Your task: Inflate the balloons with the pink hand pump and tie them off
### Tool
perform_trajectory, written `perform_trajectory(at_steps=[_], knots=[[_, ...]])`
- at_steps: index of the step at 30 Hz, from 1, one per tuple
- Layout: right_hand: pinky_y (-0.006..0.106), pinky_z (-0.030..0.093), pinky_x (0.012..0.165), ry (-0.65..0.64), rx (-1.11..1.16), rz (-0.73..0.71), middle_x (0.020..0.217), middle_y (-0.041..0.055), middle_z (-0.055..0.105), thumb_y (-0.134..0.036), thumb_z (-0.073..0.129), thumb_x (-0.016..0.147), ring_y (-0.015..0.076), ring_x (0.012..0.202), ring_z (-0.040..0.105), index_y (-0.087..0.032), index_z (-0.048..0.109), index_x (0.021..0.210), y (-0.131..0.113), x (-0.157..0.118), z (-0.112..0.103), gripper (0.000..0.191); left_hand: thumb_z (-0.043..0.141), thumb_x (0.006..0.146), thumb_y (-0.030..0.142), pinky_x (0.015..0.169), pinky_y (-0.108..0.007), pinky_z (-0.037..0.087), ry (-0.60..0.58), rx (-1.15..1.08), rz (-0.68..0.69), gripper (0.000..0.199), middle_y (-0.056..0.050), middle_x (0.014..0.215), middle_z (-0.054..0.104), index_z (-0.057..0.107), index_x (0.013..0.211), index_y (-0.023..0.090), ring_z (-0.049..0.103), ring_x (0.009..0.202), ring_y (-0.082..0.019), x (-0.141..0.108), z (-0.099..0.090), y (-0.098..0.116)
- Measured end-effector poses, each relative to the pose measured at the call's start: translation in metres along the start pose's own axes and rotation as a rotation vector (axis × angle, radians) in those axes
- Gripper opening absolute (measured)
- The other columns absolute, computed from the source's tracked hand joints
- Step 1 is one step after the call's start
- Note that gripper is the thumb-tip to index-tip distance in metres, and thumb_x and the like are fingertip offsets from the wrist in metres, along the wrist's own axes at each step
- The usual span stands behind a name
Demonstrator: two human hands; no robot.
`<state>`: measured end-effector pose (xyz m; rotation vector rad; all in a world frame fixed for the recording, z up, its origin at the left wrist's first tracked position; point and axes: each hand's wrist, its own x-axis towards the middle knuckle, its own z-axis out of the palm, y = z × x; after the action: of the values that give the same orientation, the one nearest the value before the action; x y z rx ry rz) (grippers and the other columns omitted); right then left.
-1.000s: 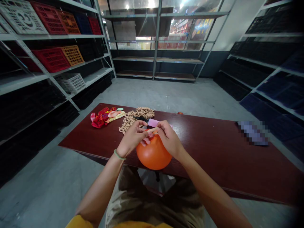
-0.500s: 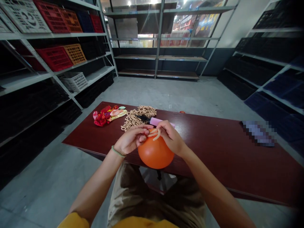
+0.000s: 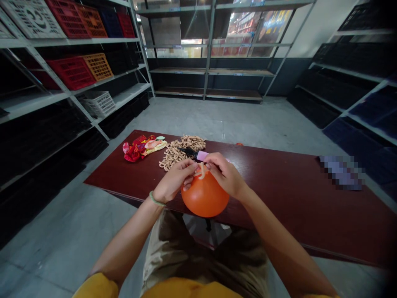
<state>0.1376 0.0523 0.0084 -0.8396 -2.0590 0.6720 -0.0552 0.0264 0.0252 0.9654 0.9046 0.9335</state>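
Round, shiny orange balloon (image 3: pixel 205 198) at near edge of dark-red wood tabletop (image 3: pixel 279 186), btwn both hands; thin beige strip (image 3: pixel 202 171) on top. L hand (image 3: pixel 173 180): fingers pinched at strip's L side. R hand (image 3: pixel 228 174): fingers curled close at R side, exact grip unclear. Just beyond: pink cylinder w/ black end (image 3: pixel 202 156), beige curly-piece pile (image 3: pixel 173 156).

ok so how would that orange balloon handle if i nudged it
The orange balloon looks rounded and taut, so it would probably roll or slide easily. Being apparently inflated, it is likely light for its size, and its thin, stretched skin could pop if squeezed hard.
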Motion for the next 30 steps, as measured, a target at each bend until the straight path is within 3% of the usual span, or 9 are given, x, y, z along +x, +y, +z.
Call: perform_trajectory(at_steps=[3,7,11,16,20,25,30], knots=[[0.036,0.047,0.083,-0.022,-0.097,-0.053,0.106,0.0074,0.064,-0.03,0.042,0.099,0.0205,0.094,0.059,-0.022,0.053,0.116,-0.004,-0.003,-0.007,0.023,0.068,0.083,0.036,0.036,-0.013,0.027,-0.038,-0.193,-0.057,0.026,0.006,0.062,0.039,0.053,0.079,0.015,0.032,0.042,-0.002,0.001,-0.003,-0.002],[0.042,0.044,0.09,-0.076,-0.338,-0.127,0.106,0.0099,0.064,-0.023,0.037,0.099,0.0241,0.099,0.055,-0.02,0.061,0.106,-0.014,-0.008,-0.013,0.025,0.067,0.084,0.036,0.036,-0.012,0.028,-0.044,-0.243,-0.043,0.026,0.005,0.066,0.045,0.054,0.081,0.014,0.037,0.044,-0.001,0.002,-0.004,-0.006],[0.042,0.044,0.086,-0.052,-0.536,-0.1,0.097,0.0112,0.063,-0.022,0.039,0.098,0.0257,0.092,0.054,-0.019,0.065,0.101,-0.025,-0.008,-0.016,0.027,0.07,0.082,0.035,0.036,-0.011,0.033,0.063,-0.218,0.088,0.026,0.003,0.069,0.056,0.056,0.084,0.013,0.042,0.043,-0.001,0.004,0.004,-0.012],[0.041,0.044,0.077,0.106,-0.682,-0.008,0.085,0.01,0.06,-0.02,0.04,0.097,0.0254,0.084,0.053,-0.019,0.061,0.086,-0.043,-0.004,-0.021,0.024,0.076,0.077,0.034,0.044,-0.012,0.046,0.183,-0.236,0.147,0.029,0.001,0.071,0.065,0.055,0.084,0.014,0.055,0.049,-0.004,0.003,0.016,-0.012],[0.036,0.045,0.072,0.207,-0.596,0.0,0.085,0.007,0.06,-0.019,0.044,0.095,0.0218,0.079,0.055,-0.02,0.055,0.087,-0.046,-0.008,-0.019,0.014,0.076,0.077,0.033,0.047,-0.013,0.05,0.127,-0.295,0.113,0.028,0.001,0.071,0.066,0.056,0.086,0.014,0.059,0.05,-0.005,0.001,0.016,-0.012],[0.036,0.046,0.072,0.293,-0.567,0.019,0.086,0.0064,0.063,-0.018,0.04,0.096,0.0212,0.078,0.055,-0.021,0.052,0.092,-0.032,-0.011,-0.01,0.013,0.077,0.076,0.033,0.048,-0.015,0.054,-0.01,-0.352,0.018,0.029,0.0,0.073,0.067,0.059,0.086,0.013,0.059,0.047,-0.005,0.001,0.012,-0.019],[0.039,0.047,0.079,0.28,-0.603,-0.107,0.09,0.0079,0.067,-0.019,0.041,0.097,0.0231,0.085,0.056,-0.02,0.056,0.092,-0.028,-0.009,-0.006,0.016,0.073,0.08,0.037,0.052,-0.016,0.054,-0.046,-0.29,-0.021,0.028,0.0,0.07,0.064,0.06,0.086,0.013,0.06,0.048,-0.006,0.002,0.011,-0.022]])
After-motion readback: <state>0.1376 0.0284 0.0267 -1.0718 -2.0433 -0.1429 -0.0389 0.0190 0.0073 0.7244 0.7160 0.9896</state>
